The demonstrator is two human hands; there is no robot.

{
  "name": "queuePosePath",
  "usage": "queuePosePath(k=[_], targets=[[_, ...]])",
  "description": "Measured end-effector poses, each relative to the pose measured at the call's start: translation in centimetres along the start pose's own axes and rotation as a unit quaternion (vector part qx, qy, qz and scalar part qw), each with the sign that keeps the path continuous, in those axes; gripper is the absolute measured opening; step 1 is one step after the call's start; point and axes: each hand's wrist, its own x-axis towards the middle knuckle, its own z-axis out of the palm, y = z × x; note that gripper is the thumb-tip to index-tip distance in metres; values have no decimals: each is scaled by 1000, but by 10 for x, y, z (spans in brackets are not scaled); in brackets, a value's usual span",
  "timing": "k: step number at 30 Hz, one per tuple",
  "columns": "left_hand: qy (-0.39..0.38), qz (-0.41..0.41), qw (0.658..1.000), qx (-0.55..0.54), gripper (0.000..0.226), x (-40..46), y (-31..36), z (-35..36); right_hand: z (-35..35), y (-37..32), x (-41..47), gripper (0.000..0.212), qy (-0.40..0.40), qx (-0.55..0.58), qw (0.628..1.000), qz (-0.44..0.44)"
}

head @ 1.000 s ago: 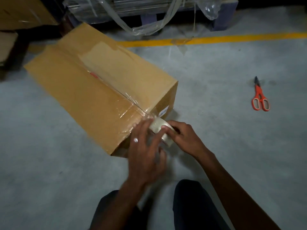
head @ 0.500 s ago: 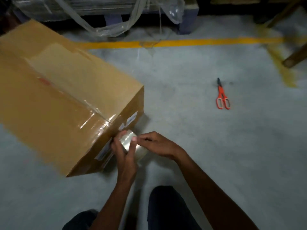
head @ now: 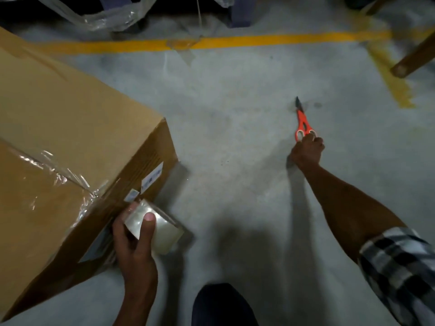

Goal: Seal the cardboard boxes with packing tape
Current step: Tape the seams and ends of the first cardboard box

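Cardboard box (head: 70,128) is lying on the concrete floor (head: 235,137) at left, long axis running from the far left toward the near right; its labelled end face is facing the person. Plain brown corrugated board, matte. A strip of clear packing tape (head: 58,172), glossy and wrinkled, is running along the top seam and folding over the near edge. Two white labels are sitting on the end face.

Left hand (head: 134,245) is gripping the clear tape roll (head: 153,224) against the box's end face, thumb lying across the roll's shiny outer wrap.

Right hand (head: 307,151) is reaching out to the right, fingers curling at the handle loops of the orange-handled scissors (head: 302,123), whose dark blades are pointing away from the person. Scissors are lying well apart from the box.
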Motion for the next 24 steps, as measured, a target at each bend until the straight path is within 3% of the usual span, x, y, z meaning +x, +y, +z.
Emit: queuePosePath(k=[6,9,12,15,19,20,21,23,24], targets=[[18,-12,1000,1,68,-1,0,4,17,-14,-14,39,70,22,997,-26],[20,-26,999,-1,69,-4,4,6,24,-29,-25,55,79,58,995,-12],[28,-32,999,0,70,-5,11,5,20,-45,-19,50,67,87,992,55],[19,-26,999,-2,48,-8,17,4,8,-51,-20,44,1,71,996,48],[3,-42,999,8,68,-13,21,-2,-9,-66,-56,77,-140,37,989,13],[1,-50,999,11,72,-13,20,-3,-11,-68,-69,74,-189,56,980,-16],[-5,-56,998,13,75,-14,17,-2,-13,-68,-83,58,-258,116,958,-37],[-12,-52,998,25,79,-17,14,-8,-20,-70,-123,19,-421,255,869,-59],[-19,-48,998,26,80,-19,14,-8,-30,-73,-140,15,-479,290,825,-76]])
